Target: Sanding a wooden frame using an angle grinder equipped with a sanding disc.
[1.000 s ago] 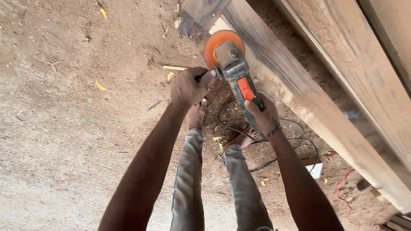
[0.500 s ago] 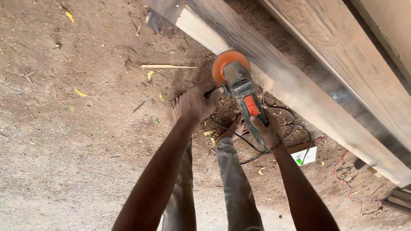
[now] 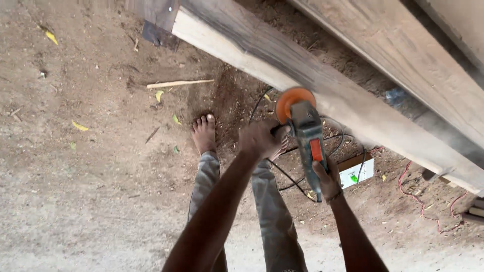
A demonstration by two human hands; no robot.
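I hold an angle grinder (image 3: 305, 132) with a grey-green body, an orange switch and an orange sanding disc (image 3: 291, 98). My left hand (image 3: 260, 138) grips its black side handle. My right hand (image 3: 327, 181) wraps the rear of the body. The disc rests against the side edge of a long wooden beam (image 3: 312, 85) that runs diagonally from top left to lower right. Fine dust hangs in the air near the beam's lower right end.
A second, wider plank (image 3: 403, 55) lies behind the beam. A black cord (image 3: 290, 176) loops on the dirt ground near my bare feet (image 3: 204, 132). A white socket box (image 3: 357, 170), red wire (image 3: 418, 199) and a thin stick (image 3: 179, 83) lie around.
The grinder and both hands have slid along the beam toward its lower right end. My view has shifted with them, so the beam's pale end shows more at top left.
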